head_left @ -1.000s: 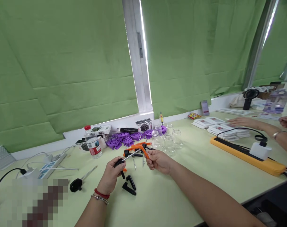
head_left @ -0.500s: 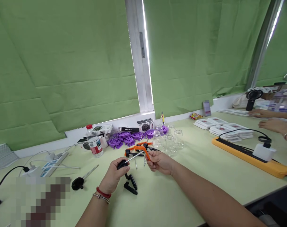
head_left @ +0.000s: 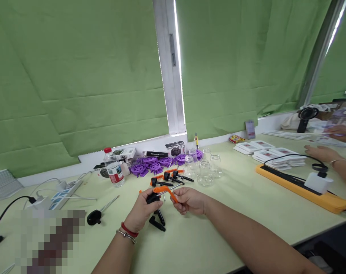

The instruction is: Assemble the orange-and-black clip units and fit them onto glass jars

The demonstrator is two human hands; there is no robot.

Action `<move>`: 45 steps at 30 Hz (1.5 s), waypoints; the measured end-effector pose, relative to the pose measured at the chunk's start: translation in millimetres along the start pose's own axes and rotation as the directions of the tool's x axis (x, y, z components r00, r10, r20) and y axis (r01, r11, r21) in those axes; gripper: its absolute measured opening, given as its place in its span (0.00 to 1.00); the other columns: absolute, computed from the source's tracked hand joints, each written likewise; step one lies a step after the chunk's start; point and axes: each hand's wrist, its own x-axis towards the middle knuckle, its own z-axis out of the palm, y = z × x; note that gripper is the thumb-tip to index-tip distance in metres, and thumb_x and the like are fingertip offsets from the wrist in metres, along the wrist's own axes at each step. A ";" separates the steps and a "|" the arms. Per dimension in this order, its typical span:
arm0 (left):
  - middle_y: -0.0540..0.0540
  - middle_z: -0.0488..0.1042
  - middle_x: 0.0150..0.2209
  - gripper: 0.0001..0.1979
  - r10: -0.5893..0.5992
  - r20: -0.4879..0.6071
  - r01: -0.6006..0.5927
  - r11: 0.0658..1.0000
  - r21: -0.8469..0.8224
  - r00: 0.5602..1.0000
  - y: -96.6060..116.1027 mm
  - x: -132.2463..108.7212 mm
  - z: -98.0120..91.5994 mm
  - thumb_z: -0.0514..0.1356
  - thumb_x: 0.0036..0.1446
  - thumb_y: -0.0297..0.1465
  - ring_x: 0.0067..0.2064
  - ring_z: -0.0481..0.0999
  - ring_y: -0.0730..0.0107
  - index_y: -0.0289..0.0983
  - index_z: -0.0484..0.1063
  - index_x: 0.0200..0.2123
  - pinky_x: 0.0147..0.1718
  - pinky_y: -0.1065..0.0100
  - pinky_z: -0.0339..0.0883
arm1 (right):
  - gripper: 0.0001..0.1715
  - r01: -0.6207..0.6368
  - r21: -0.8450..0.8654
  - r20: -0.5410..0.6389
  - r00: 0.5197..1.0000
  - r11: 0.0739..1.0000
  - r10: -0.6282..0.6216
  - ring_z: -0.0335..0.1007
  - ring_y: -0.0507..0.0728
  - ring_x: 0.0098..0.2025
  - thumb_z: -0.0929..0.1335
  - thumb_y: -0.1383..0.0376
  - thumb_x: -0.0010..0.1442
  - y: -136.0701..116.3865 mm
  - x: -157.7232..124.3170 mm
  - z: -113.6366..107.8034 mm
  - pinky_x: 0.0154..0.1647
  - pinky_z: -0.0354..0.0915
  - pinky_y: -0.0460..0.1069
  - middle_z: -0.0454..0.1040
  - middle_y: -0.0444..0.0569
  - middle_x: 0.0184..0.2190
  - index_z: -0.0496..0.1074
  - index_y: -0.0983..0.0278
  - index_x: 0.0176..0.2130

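Note:
My left hand is closed around a black part with a thin metal rod that sticks out to the right. In the fingers of my right hand is one end of a bent orange plastic piece; its other end sits over the rod, close against the black part. Below the left fingers lie black handle-like pieces. Just behind my hands are several black-and-orange assemblies. To the left rests a black knob with a metal rod.
Purple plastic parts and glass jars stand at the back, beside a water bottle. An orange power strip lies to the right, near stacked white packs. Another person's hands are at far right.
The orange piece has moved left along the rod, up to the black part in my left hand. My right hand has shifted slightly down. The other person's hands have moved.

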 end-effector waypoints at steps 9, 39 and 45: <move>0.50 0.71 0.30 0.14 -0.066 0.209 0.080 0.995 -0.061 0.976 9.4 -7.0 10.0 0.65 0.47 0.32 0.31 0.72 0.71 0.37 0.63 0.34 0.33 0.68 0.65 | 0.20 -0.040 -0.136 -0.158 0.987 0.990 0.018 0.53 0.45 0.17 0.72 0.53 0.50 9.6 3.9 -3.3 0.18 0.50 0.44 0.64 0.39 0.17 0.69 0.67 0.31; 0.51 0.67 0.27 0.12 -0.046 -0.230 -0.091 0.830 -0.550 0.972 -1.7 8.6 0.8 0.54 0.58 0.39 0.23 0.62 0.78 0.35 0.66 0.34 0.26 0.69 0.59 | 0.12 -0.010 -0.888 0.147 0.942 -0.461 -0.303 0.60 0.59 0.39 0.63 0.69 0.61 21.6 33.3 15.7 0.42 0.49 0.55 0.73 0.52 0.26 0.73 0.67 0.30; 0.49 0.67 0.28 0.15 -0.027 -0.183 -0.085 0.812 -0.577 0.983 -1.9 6.4 0.2 0.55 0.57 0.42 0.26 0.64 0.75 0.36 0.67 0.39 0.28 0.68 0.62 | 0.11 0.044 -0.855 0.198 0.949 -0.517 -0.246 0.60 0.57 0.33 0.65 0.74 0.54 18.4 18.3 27.4 0.38 0.48 0.54 0.71 0.52 0.22 0.72 0.66 0.23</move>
